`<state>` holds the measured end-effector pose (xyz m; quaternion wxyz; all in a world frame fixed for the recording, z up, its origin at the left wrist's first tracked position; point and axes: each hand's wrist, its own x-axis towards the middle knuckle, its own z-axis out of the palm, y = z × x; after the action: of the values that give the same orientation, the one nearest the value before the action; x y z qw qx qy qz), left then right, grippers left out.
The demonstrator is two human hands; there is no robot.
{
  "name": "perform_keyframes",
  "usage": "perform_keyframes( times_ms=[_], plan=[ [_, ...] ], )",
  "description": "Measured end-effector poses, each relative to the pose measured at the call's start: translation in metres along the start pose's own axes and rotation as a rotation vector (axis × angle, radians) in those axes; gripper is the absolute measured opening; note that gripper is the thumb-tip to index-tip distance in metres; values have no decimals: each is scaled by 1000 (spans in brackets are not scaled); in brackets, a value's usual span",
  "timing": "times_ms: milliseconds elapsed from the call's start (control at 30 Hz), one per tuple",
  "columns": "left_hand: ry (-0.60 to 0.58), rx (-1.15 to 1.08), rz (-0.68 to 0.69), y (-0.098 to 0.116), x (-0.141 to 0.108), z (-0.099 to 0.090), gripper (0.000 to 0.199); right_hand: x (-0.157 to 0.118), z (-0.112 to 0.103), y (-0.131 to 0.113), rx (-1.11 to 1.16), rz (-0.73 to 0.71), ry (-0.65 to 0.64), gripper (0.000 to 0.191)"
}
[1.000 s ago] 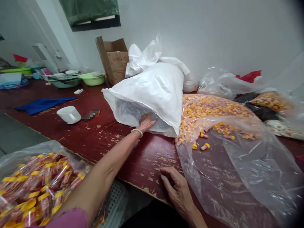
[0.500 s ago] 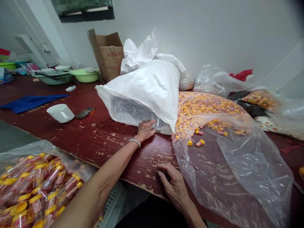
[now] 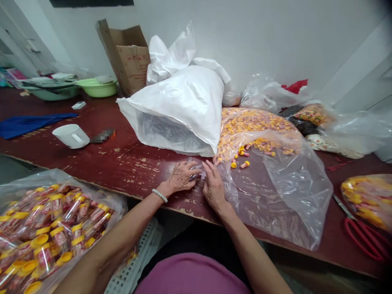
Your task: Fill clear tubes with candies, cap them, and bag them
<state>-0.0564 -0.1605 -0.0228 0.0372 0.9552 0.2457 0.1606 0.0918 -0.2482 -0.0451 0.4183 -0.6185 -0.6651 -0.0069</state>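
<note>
On the table in front of the white woven sack (image 3: 183, 96), my two hands are close together. My left hand (image 3: 181, 177), wearing a beaded bracelet (image 3: 159, 195), is closed around a small clear plastic tube (image 3: 194, 174). Fingers bent, my right hand (image 3: 213, 188) rests just right of the tube; what its fingertips pinch, if anything, is hidden. Clear tubes (image 3: 171, 132) fill the sack's open mouth. To the right, a transparent bag (image 3: 288, 196) lies spread, with many yellow-capped pieces (image 3: 257, 122) in it and a few loose near its opening (image 3: 245, 164).
A big bag of filled yellow-capped tubes (image 3: 55, 220) stands at the lower left. A white mug (image 3: 71, 136), blue cloth (image 3: 30, 124), green basin (image 3: 98, 88) and cardboard box (image 3: 133, 67) are on the left. Red-handled scissors (image 3: 361, 237) lie far right.
My left hand has drawn back from the sack's mouth, with a clear tube in it. My right hand has moved forward from the table edge to meet it. The view has shifted.
</note>
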Motion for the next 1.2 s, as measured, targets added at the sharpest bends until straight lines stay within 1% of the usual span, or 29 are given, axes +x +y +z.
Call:
perform_keyframes(
  times_ms=[67,100,167,267,333,400,467,600,700,767,867,933,1000,1067,1133,1200],
  plan=[
    [26,-87,19,-3,-2,-2,43,11,3,4,-115,-69,-129,61],
    [59,-144,8,-5,-4,-3,43,16,4,7,-160,-79,-182,61],
    [166,-267,-56,-8,-8,-6,41,22,7,12,-224,-66,-248,55],
    [336,-392,-218,-15,-17,-10,38,24,11,19,-283,-22,-262,42],
    [377,-424,-326,-20,-23,-10,37,22,12,21,-309,22,-237,38],
    [370,-429,-421,-23,-29,-8,40,20,10,21,-331,80,-208,36],
    [363,-397,-478,-25,-35,-5,43,19,5,19,-363,140,-194,32],
    [337,-264,-457,-24,-45,-3,49,16,-8,15,-433,186,-173,24],
    [315,-183,-458,-25,-51,-4,39,11,-14,16,-444,213,-123,23],
    [311,-157,-473,-27,-55,-7,35,6,-18,18,-376,247,-55,23],
    [283,-111,-514,-29,-59,-11,40,-3,-30,20,-141,275,67,23],
    [218,-47,-566,-31,-62,-15,42,-9,-42,20,-7,290,124,23],
    [132,23,-618,-31,-66,-19,38,-16,-56,19,28,287,150,30],
    [69,66,-652,-31,-70,-22,36,-23,-68,17,-25,228,101,37],
    [47,70,-673,-30,-74,-25,37,-30,-75,14,-111,139,-30,39],
    [57,32,-690,-29,-77,-28,41,-36,-77,12,-149,58,-177,40]
  ],
)
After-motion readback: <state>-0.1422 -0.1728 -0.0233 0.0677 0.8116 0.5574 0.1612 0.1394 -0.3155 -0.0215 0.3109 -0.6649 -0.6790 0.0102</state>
